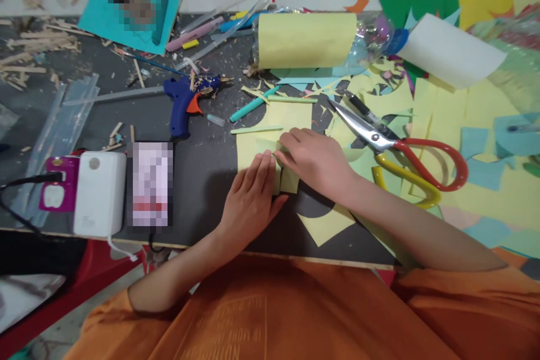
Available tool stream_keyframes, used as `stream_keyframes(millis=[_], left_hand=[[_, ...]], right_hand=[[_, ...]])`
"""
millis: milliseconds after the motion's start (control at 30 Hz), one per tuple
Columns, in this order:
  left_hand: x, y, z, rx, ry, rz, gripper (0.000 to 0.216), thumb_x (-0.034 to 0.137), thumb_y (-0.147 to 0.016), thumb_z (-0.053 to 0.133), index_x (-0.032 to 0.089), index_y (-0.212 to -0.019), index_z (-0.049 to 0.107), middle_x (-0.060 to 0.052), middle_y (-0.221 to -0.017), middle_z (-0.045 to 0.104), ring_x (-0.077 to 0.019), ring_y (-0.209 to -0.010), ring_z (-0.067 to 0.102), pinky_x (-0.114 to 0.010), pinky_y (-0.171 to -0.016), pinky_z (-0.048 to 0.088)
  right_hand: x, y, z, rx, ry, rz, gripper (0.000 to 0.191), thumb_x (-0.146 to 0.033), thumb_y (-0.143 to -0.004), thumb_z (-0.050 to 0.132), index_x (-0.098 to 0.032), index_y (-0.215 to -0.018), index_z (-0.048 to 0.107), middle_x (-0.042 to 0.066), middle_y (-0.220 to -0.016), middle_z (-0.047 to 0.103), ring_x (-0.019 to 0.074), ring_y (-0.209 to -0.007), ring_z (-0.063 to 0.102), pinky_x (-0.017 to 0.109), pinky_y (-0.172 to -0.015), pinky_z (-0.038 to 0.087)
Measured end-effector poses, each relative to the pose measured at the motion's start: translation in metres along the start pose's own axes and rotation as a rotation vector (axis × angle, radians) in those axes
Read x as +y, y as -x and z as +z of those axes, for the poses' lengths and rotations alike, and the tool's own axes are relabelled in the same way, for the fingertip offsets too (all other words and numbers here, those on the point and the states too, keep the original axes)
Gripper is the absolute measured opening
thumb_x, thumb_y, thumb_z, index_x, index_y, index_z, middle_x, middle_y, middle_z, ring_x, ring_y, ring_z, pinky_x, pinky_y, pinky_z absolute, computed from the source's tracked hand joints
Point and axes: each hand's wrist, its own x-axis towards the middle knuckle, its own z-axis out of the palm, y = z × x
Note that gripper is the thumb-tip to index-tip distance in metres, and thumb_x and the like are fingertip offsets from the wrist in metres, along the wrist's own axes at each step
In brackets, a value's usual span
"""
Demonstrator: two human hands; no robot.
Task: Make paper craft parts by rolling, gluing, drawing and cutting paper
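Note:
My left hand lies flat, fingers stretched out and pressing on a piece of pale yellow paper on the dark table. My right hand is curled, with its thumb and fingertips closed at the edge of that paper, near my left fingertips; part of the paper is hidden under both hands. Just beyond my hands lie two thin pale yellow paper rolls, one of them a near roll. To the right of my right hand, scissors with one red and one yellow handle rest on paper scraps.
A clear bottle wrapped in yellow paper lies at the back. A blue glue gun is on the left, above a phone and a white power bank. Paper scraps cover the right side; wood sticks lie far left.

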Motion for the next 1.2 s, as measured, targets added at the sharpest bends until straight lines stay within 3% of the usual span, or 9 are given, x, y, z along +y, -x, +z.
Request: stream_keyframes(millis=[267, 433, 667, 1200], left_hand=[[0.005, -0.001, -0.003, -0.052, -0.006, -0.046, 0.056, 0.038, -0.1, 0.035, 0.001, -0.142, 0.045, -0.024, -0.146, 0.049, -0.0294, -0.138, 0.047, -0.039, -0.099, 0.042], [0.005, 0.0, 0.0, 0.004, -0.029, -0.041, 0.055, 0.037, -0.1, 0.035, 0.001, -0.139, 0.048, -0.022, -0.143, 0.053, -0.0283, -0.135, 0.05, -0.038, -0.095, 0.041], [0.005, 0.0, 0.0, 0.005, -0.026, -0.038, 0.054, 0.036, -0.1, 0.036, 0.0, -0.138, 0.049, -0.024, -0.142, 0.053, -0.0296, -0.133, 0.052, -0.04, -0.096, 0.039], [0.007, 0.0, -0.001, -0.036, 0.002, -0.087, 0.055, 0.035, -0.1, 0.034, 0.003, -0.143, 0.043, -0.022, -0.145, 0.05, -0.0293, -0.135, 0.049, -0.042, -0.091, 0.039]], right_hand=[[0.0, -0.002, 0.005, -0.001, 0.01, 0.015, 0.029, -0.026, -0.1, 0.039, -0.012, -0.106, 0.064, 0.017, -0.099, 0.069, 0.0263, -0.091, 0.06, 0.03, -0.056, 0.024], [0.002, -0.007, 0.005, -0.009, 0.032, 0.0, 0.029, -0.022, -0.1, 0.037, -0.012, -0.105, 0.064, 0.016, -0.098, 0.071, 0.0256, -0.092, 0.061, 0.03, -0.056, 0.023], [0.008, -0.009, 0.002, -0.081, 0.057, -0.014, 0.034, -0.027, -0.101, 0.032, -0.013, -0.103, 0.063, 0.015, -0.083, 0.074, 0.0221, -0.072, 0.065, 0.03, -0.051, 0.018], [0.006, -0.018, -0.015, -0.197, 0.143, -0.116, 0.03, -0.02, -0.1, 0.033, -0.008, -0.112, 0.059, 0.017, -0.07, 0.073, 0.0286, -0.073, 0.071, 0.03, -0.05, 0.025]])
